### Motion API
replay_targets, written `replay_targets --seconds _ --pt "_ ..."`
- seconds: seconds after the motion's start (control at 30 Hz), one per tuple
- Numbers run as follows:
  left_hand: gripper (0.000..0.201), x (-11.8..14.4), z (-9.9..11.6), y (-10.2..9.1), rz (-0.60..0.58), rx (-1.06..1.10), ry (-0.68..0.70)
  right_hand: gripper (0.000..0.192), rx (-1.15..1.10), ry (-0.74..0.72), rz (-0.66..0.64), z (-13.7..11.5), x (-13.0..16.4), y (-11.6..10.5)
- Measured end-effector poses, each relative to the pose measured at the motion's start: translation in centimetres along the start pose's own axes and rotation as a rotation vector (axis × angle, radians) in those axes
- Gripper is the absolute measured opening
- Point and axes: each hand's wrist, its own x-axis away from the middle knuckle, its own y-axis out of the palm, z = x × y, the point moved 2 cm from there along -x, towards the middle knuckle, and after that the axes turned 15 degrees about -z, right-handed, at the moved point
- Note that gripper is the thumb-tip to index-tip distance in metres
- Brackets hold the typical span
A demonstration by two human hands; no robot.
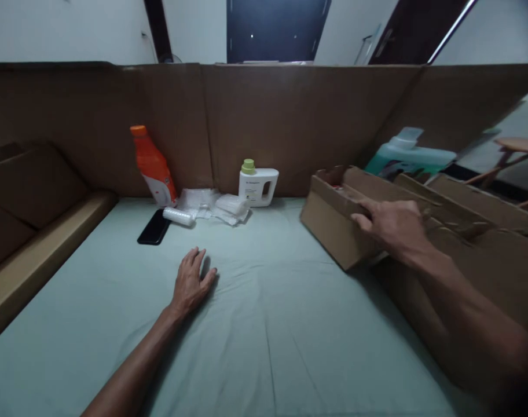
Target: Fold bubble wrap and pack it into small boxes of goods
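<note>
My left hand (191, 282) lies flat, palm down, on the pale green sheet (264, 324), fingers slightly apart and holding nothing. My right hand (392, 225) grips the top edge of an open cardboard box (333, 229) at the right, fingers curled over its wall. The box stands tilted on the sheet against more cardboard. Ahead of my left hand lie a black phone (154, 227), a small white roll (178, 216) and crumpled clear plastic bags (212, 204).
An orange bottle (153, 167) and a white jug with a green cap (258, 184) stand against the brown cardboard wall (264, 121) at the back. A teal jug (405, 155) lies behind the box. Flattened cardboard (476, 231) fills the right; a tan cushion edge (38, 255) borders the left.
</note>
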Motion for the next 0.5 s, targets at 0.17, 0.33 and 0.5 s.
replay_targets --seconds 0.17,0.33,0.5 --pt "0.090 1.0 0.6 -1.0 -0.093 0.217 0.109 0.015 0.190 -0.249 -0.345 -8.6 5.1 4.2" --pt "0.092 4.8 0.3 -2.6 -0.322 0.457 0.148 0.038 -0.110 -0.288 -0.269 -12.9 8.2 6.0" --pt "0.106 6.7 1.7 -2.6 -0.410 0.496 0.143 0.031 -0.565 0.114 0.188 -7.5 6.3 8.8"
